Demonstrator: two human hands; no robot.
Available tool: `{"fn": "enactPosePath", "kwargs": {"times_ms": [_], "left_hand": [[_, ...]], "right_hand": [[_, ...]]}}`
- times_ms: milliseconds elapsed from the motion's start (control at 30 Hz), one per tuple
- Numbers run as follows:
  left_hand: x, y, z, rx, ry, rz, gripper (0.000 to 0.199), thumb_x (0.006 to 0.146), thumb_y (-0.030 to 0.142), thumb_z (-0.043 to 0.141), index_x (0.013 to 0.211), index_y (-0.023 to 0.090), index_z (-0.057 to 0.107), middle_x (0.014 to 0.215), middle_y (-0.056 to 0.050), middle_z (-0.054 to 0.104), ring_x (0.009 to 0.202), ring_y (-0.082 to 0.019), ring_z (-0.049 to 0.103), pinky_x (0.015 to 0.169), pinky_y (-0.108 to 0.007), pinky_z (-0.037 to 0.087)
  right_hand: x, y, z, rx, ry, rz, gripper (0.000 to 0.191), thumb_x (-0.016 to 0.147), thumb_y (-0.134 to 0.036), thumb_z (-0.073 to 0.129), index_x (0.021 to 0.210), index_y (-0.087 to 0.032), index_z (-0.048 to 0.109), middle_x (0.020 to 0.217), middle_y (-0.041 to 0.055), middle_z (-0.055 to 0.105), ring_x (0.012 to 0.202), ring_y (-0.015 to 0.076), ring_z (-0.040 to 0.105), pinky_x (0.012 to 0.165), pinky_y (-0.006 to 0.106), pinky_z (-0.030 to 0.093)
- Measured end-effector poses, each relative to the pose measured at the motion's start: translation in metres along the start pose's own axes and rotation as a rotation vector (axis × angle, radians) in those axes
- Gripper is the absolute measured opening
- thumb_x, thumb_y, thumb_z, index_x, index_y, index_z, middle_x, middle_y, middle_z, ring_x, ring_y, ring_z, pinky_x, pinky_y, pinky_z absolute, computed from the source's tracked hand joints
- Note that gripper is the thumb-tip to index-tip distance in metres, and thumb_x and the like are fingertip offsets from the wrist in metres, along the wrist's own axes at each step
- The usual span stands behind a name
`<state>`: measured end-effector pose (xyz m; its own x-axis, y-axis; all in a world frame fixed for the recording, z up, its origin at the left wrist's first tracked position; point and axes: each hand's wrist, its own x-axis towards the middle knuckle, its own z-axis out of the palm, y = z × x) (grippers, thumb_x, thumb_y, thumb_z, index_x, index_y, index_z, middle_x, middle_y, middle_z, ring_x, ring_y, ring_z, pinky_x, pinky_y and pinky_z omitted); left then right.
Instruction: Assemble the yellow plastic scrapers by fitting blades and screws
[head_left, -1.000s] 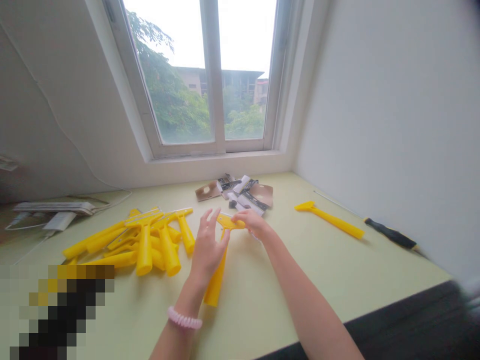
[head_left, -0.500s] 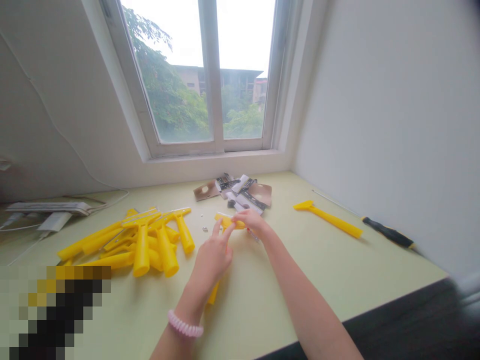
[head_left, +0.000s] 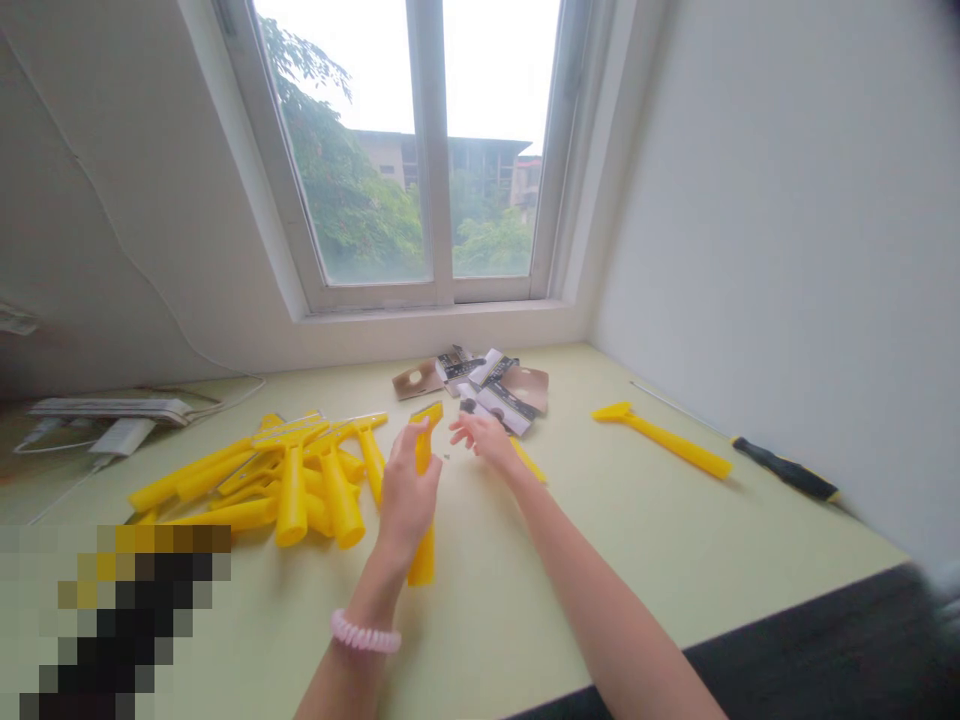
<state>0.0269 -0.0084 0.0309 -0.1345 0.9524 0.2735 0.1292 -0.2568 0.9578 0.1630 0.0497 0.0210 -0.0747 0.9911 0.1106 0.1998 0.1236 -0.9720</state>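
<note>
My left hand (head_left: 410, 485), with a pink coil band on its wrist, is wrapped round a yellow scraper (head_left: 422, 562) whose head points away from me. To its right, my right hand (head_left: 484, 437) is held over the table with its fingers apart and nothing visible in them. Partly hidden behind the right wrist lies a yellow piece (head_left: 529, 460). A tiny part (head_left: 447, 457) is on the table between the hands. Left of my left hand is a pile of yellow scrapers (head_left: 291, 495).
Card packaging (head_left: 502, 390) lies at the back of the pale table (head_left: 517, 590) below the window. At the right are another yellow scraper (head_left: 679, 445) and a black-handled screwdriver (head_left: 784, 470). A power strip (head_left: 112, 409) with cables sits at the far left.
My left hand has turned the scraper and moved slightly left with it. My right hand has come off the scraper's head and opened. The view has shifted slightly.
</note>
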Motion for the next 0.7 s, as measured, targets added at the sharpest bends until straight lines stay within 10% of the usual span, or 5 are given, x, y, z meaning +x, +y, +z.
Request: {"fn": "enactPosePath", "kwargs": {"times_ms": [333,700], "left_hand": [[0.011,0.008,-0.008,-0.641,-0.036,-0.221,0.05,0.068,0.021,0.059,0.112,0.028,0.038,0.078,0.002,0.053,0.047,-0.003,0.047,0.045,-0.015,0.036],[0.012,0.003,-0.004,-0.734,-0.097,-0.375,0.05,0.064,0.015,0.06,0.107,0.026,0.038,0.073,0.004,0.052,0.044,-0.001,0.043,0.043,-0.013,0.034]], "right_hand": [[-0.004,0.02,0.022,-0.769,0.008,-0.228,0.016,0.071,-0.009,0.048,0.069,-0.016,0.062,0.075,0.0068,0.062,0.068,0.0146,0.052,0.062,0.025,0.035],[0.001,0.003,-0.006,-0.522,0.116,-0.256,0.011,0.075,-0.015,0.047,0.074,-0.017,0.058,0.074,0.0048,0.062,0.07,0.015,0.054,0.066,0.026,0.039]]}}
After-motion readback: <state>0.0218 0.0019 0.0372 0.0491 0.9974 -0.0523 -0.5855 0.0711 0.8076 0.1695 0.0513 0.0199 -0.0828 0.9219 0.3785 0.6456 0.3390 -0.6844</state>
